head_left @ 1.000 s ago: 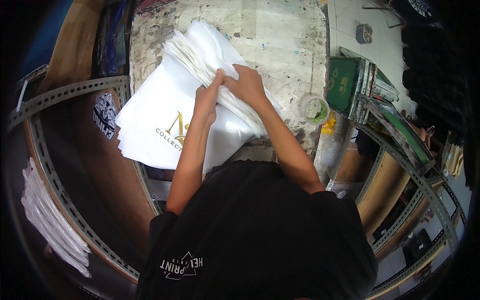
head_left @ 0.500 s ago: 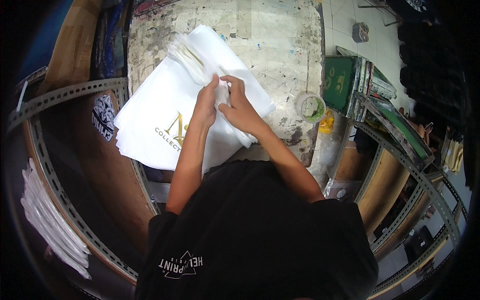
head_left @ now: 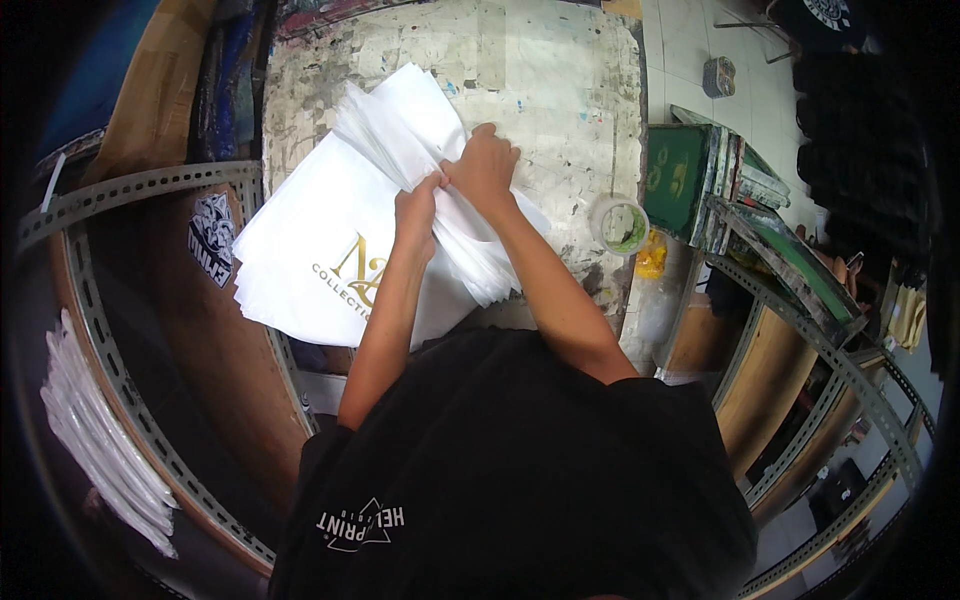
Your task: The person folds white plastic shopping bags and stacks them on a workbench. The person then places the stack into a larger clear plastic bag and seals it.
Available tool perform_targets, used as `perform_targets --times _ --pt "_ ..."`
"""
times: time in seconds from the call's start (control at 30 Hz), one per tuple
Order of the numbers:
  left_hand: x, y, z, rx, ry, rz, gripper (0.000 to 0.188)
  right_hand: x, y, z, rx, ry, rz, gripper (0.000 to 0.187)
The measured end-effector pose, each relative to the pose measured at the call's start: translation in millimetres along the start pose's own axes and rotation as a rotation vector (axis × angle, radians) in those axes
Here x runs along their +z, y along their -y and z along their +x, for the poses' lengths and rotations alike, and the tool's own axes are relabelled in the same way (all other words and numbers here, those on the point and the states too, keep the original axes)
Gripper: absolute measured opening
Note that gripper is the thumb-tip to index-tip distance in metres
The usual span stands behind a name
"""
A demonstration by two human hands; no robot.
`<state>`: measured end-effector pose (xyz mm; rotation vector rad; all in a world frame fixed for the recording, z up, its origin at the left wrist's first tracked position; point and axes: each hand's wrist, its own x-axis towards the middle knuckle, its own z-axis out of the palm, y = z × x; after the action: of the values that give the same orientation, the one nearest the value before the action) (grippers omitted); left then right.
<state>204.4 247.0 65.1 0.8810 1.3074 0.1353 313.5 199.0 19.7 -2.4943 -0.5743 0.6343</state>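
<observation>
Holding thin, fanned white sheets [head_left: 388, 143]: bare hands [head_left: 417, 212] [head_left: 484, 172]

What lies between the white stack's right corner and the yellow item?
In the head view, between the white stack and yellow item, a pale ring-like item, green inside, sits on the table.

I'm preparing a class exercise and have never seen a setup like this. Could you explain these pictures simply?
There's no machine: a person works with a bare left hand and right hand. A wide fisheye camera on the head looks down, bending straight edges. On the stained table lies a fanned white pile, showing gold-and-dark print. The left hand grips its bunched layers; the right hand touches them close by, its exact hold unclear.
</observation>
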Motion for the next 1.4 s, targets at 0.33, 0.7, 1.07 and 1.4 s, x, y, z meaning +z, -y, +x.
perform_targets --times 0.33,0.7,1.07,1.4 --pt "-12 -3 -13 0.090 0.035 0.005 0.024 -25 -15 38 -0.094 0.700 0.656 0.035" --pt "-24 -28 -44 0.176 0.290 -0.043 0.047 -57 -7 42 -0.087 1.201 1.103 0.084" --pt "0 -33 -45 0.332 0.234 0.922 0.099 -66 28 11 -0.176 0.960 0.467 0.132" --pt "8 13 -51 0.629 0.069 0.950 0.093 -47 7 -2 -0.281 0.817 0.263 0.093"
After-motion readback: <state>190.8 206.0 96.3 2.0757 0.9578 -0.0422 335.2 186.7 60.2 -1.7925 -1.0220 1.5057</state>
